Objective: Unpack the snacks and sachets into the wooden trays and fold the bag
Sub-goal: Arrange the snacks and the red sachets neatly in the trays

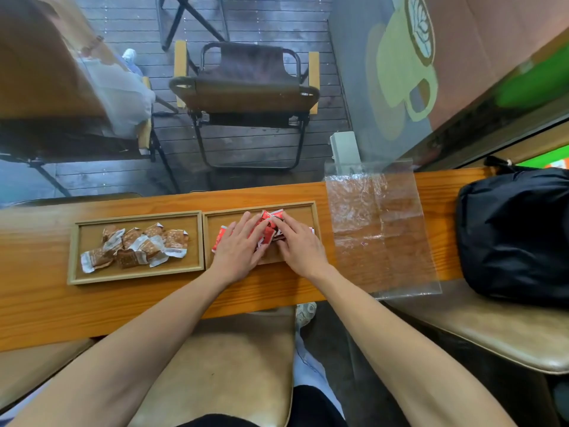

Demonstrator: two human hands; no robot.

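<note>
Red sachets [267, 228] under both hands, right tray [314, 217], bag [381, 229] beside

Reads to me as café, window-side seating. Narrow wooden counter [154, 303] runs along glass pane. On glass I see painted latte-cup decal [403, 63], foam-art top. Beyond pane: slatted deck [261, 23] with folding chair [246, 97], patio style. My side: padded stools [221, 365] under counter, black bag [517, 229] on neighbouring seat.
</note>
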